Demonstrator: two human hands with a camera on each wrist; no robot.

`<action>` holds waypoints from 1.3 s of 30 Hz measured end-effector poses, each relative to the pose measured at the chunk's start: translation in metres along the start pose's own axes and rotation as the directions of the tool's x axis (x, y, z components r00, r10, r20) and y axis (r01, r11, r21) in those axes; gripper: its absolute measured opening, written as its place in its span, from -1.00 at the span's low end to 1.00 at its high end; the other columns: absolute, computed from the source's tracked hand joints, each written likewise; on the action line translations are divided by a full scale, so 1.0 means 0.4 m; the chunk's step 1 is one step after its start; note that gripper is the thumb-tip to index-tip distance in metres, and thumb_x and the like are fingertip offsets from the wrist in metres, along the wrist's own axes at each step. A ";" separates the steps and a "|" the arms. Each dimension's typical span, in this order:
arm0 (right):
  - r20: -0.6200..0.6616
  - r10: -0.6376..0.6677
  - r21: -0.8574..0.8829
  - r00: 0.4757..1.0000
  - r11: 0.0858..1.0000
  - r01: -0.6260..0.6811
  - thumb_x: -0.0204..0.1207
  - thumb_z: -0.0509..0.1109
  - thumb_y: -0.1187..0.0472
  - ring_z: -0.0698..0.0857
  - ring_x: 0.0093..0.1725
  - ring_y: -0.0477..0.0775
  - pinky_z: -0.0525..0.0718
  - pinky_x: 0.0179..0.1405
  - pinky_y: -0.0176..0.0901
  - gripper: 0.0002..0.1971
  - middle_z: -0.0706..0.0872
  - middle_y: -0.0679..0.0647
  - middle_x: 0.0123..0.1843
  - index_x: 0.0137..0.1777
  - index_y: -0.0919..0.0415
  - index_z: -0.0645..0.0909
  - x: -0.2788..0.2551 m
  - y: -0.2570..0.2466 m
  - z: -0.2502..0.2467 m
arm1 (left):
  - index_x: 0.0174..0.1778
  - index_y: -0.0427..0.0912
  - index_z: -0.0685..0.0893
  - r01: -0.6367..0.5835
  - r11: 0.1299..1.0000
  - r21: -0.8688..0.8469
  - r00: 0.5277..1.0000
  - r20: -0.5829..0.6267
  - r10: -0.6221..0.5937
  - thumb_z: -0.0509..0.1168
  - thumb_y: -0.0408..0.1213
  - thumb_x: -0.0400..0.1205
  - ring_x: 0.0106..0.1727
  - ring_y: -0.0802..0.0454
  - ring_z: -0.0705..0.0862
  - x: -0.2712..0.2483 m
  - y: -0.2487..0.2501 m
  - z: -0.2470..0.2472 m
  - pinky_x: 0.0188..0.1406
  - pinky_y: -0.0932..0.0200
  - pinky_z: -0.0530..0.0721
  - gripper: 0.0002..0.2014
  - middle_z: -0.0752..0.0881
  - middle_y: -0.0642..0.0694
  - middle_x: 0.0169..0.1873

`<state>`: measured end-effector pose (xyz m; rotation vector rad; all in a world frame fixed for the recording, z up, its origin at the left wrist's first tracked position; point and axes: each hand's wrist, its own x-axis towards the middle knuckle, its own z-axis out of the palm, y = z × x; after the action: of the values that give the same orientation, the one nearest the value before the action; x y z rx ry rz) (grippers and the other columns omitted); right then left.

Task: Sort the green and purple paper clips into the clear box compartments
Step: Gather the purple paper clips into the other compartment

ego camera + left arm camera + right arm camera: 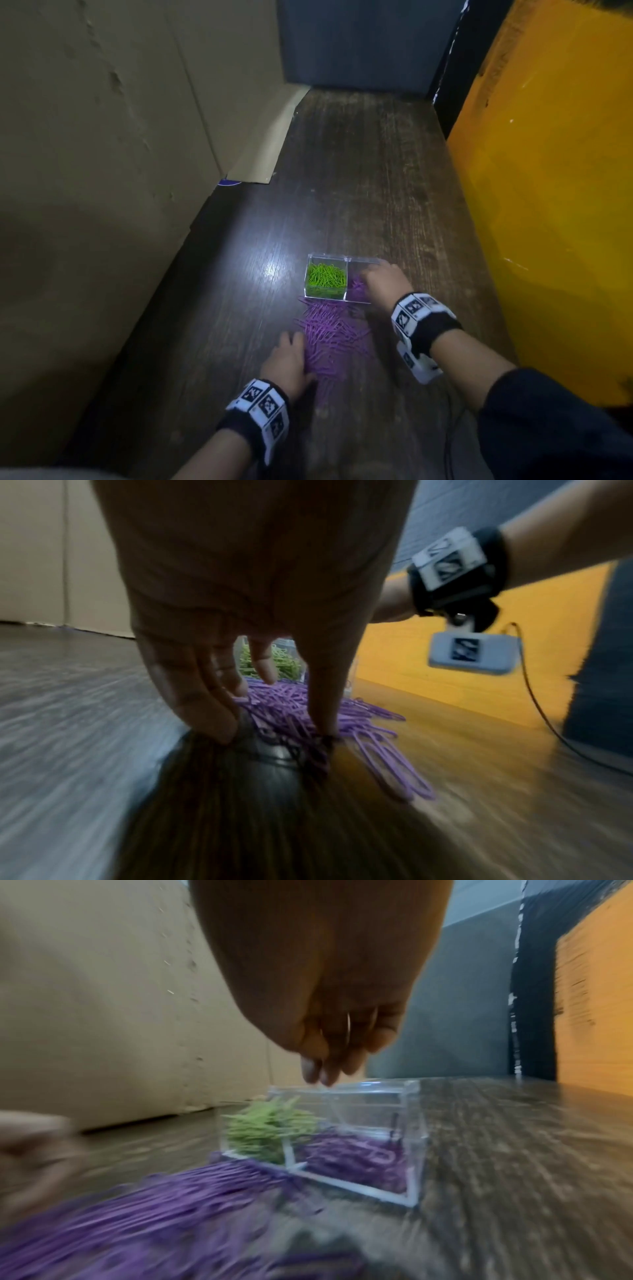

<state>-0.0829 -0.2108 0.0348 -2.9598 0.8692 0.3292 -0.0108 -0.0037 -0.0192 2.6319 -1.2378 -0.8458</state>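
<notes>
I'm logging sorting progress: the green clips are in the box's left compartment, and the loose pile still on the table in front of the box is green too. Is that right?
Not quite. The green clips do fill the left compartment of the clear box, but the loose pile on the table in front of it is purple, not green. The head view shows this plainly.

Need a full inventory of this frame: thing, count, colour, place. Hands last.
clear box: one, transparent, two compartments, mid-table
green paper clips: many, green, left compartment
purple paper clips in box: some, purple, right compartment
loose purple paper clips: pile, purple, on the table in front of the box
table: one, dark wood
cardboard: tan, left side
yellow panel: right side
left hand: fingertips at the pile's left edge
right hand: over the right compartment, fingers bunched
</notes>
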 end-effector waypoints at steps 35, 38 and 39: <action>0.189 -0.159 0.236 0.969 0.965 0.112 0.54 0.25 0.15 0.51 0.32 0.27 0.54 0.20 0.11 -0.58 0.36 0.25 0.34 0.35 0.27 0.32 -0.059 -0.155 0.142 | 0.36 -0.25 0.38 -0.154 0.959 0.238 0.984 -0.053 0.172 0.12 -0.12 0.66 0.37 -0.13 0.44 0.131 -0.026 -0.009 0.36 0.07 0.38 -0.60 0.44 -0.20 0.33; 0.239 -0.125 0.249 0.963 0.966 0.063 0.60 0.16 0.24 0.54 0.32 0.30 0.55 0.20 0.15 -0.67 0.38 0.29 0.34 0.34 0.30 0.33 -0.049 -0.166 0.137 | 0.33 -0.25 0.40 -0.119 0.970 0.213 0.989 -0.060 0.135 0.10 -0.14 0.68 0.36 -0.14 0.46 0.136 -0.022 -0.015 0.33 0.06 0.39 -0.63 0.48 -0.20 0.31; 0.257 -0.122 0.251 0.959 0.966 0.055 0.62 0.13 0.28 0.55 0.33 0.31 0.54 0.21 0.15 -0.68 0.40 0.30 0.35 0.34 0.31 0.34 -0.043 -0.164 0.132 | 0.32 -0.26 0.40 -0.114 0.974 0.195 0.990 -0.055 0.127 0.08 -0.15 0.69 0.35 -0.15 0.48 0.138 -0.024 -0.017 0.32 0.07 0.38 -0.65 0.51 -0.21 0.31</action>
<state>-0.0718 -0.1412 -0.0145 -2.6379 0.6855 0.5643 0.0276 -0.0392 -0.0407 2.6692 -1.5139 -0.6436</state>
